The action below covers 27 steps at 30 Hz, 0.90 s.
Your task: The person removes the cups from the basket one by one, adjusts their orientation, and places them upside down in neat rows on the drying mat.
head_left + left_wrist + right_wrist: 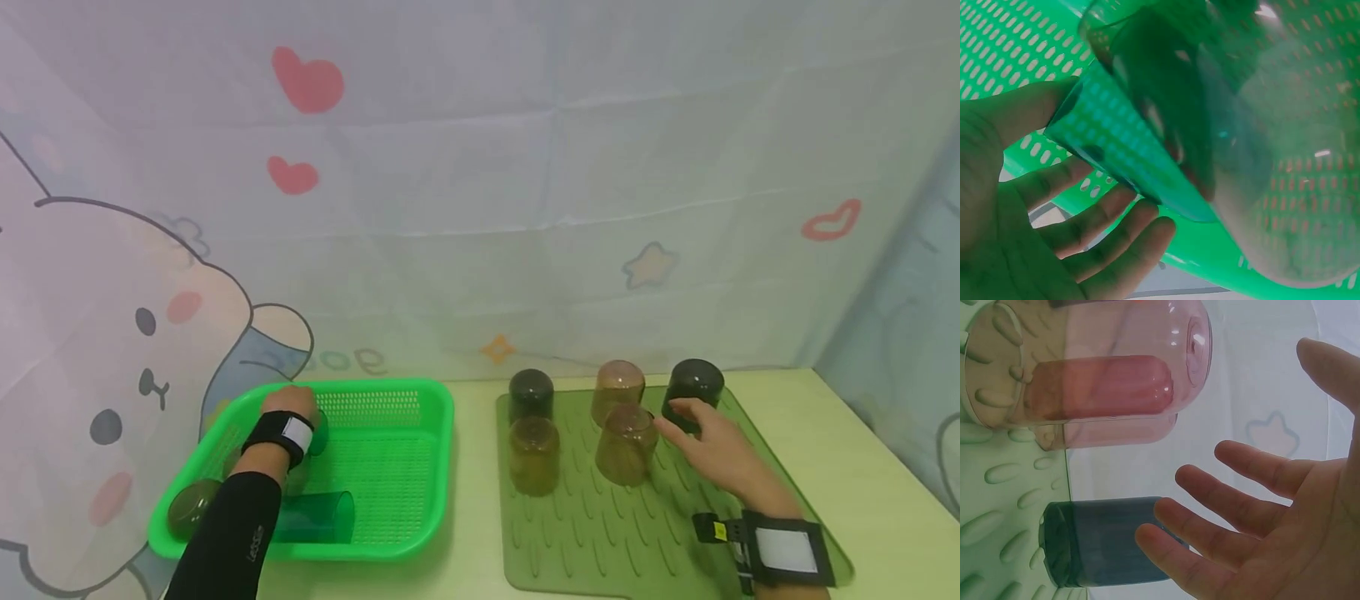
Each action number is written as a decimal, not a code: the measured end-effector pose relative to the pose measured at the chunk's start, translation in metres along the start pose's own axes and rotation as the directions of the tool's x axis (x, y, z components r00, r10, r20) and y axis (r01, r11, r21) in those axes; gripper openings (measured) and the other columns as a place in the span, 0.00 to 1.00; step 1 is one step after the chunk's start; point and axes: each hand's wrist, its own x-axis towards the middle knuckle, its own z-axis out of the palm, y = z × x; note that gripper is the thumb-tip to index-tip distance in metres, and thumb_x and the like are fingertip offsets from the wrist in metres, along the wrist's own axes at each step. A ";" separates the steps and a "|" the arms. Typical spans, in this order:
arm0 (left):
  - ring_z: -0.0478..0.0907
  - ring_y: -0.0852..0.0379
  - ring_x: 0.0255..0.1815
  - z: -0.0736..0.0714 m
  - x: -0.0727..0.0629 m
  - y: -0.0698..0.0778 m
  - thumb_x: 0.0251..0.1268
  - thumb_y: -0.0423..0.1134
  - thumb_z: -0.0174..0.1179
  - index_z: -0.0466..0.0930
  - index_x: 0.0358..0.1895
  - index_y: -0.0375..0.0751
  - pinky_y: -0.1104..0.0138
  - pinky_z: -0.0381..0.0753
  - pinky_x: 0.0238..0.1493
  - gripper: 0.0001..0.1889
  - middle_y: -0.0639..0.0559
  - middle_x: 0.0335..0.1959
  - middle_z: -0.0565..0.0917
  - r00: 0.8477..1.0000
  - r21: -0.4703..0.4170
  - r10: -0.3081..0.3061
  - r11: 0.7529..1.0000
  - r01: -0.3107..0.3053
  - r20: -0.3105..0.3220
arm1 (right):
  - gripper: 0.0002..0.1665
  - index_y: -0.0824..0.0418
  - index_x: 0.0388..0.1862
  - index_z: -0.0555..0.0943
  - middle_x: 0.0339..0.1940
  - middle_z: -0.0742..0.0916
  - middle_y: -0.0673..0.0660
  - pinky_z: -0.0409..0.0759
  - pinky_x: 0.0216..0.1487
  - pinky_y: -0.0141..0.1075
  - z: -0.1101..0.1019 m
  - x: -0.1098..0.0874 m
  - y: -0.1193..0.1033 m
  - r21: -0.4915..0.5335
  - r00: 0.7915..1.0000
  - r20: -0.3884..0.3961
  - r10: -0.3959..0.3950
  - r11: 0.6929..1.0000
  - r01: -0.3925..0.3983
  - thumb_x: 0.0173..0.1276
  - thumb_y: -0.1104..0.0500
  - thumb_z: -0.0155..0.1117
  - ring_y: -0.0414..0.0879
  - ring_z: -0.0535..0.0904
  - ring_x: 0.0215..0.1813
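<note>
My left hand [292, 402] reaches down into the green basket [438, 500]. In the left wrist view, its thumb and fingers lie on opposite sides of one end of a teal cup [1116, 137], holding it. A large clear cup [1297, 206] overlaps that cup's far side. On the right, my right hand [723, 454] is spread over the green drying mat [577, 542], holding nothing. A dark blue cup [693, 396] stands upside down just beyond its fingers, and a pinkish cup [626, 446] is left of its fingertips.
Another teal cup [315, 518] lies on its side in the basket's front, with an olive-tinted cup [192, 508] at its left end. Also upside down on the mat are a dark cup [531, 396], an amber cup [534, 457] and a pink cup [618, 390]. Behind hangs a printed curtain [465, 208].
</note>
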 end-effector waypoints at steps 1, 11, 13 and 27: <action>0.73 0.51 0.19 0.000 0.000 0.000 0.64 0.31 0.54 0.76 0.18 0.36 0.63 0.71 0.20 0.15 0.44 0.17 0.75 1.000 0.004 -0.005 1.000 0.005 -0.006 | 0.40 0.77 0.65 0.61 0.61 0.69 0.78 0.70 0.53 0.60 0.000 0.000 0.000 -0.002 1.000 -0.002 0.001 1.000 -0.001 0.74 0.42 0.48 0.72 0.68 0.59; 0.73 0.51 0.15 0.011 0.017 0.002 0.66 0.25 0.51 0.76 0.19 0.34 0.63 0.68 0.18 0.15 0.44 0.12 0.73 0.994 0.009 0.025 1.000 -0.024 -0.111 | 0.40 0.77 0.64 0.62 0.61 0.70 0.77 0.71 0.51 0.60 0.003 0.002 0.002 -0.026 1.000 0.003 -0.013 1.000 0.013 0.73 0.42 0.50 0.72 0.68 0.58; 0.73 0.50 0.15 0.011 0.020 0.002 0.66 0.24 0.51 0.76 0.20 0.33 0.63 0.68 0.17 0.15 0.44 0.12 0.72 0.990 0.006 0.032 0.999 -0.032 -0.134 | 0.40 0.77 0.64 0.63 0.61 0.70 0.77 0.71 0.51 0.60 0.002 0.002 0.001 -0.030 1.000 0.002 -0.023 0.999 0.023 0.73 0.43 0.50 0.72 0.69 0.58; 0.76 0.50 0.17 0.004 0.022 0.006 0.68 0.25 0.51 0.81 0.30 0.27 0.64 0.71 0.16 0.10 0.42 0.16 0.76 0.981 0.089 0.036 0.996 -0.019 -0.190 | 0.39 0.77 0.64 0.64 0.61 0.70 0.77 0.72 0.51 0.59 0.001 0.002 -0.002 -0.037 0.999 0.011 -0.035 0.999 0.036 0.73 0.44 0.52 0.72 0.69 0.57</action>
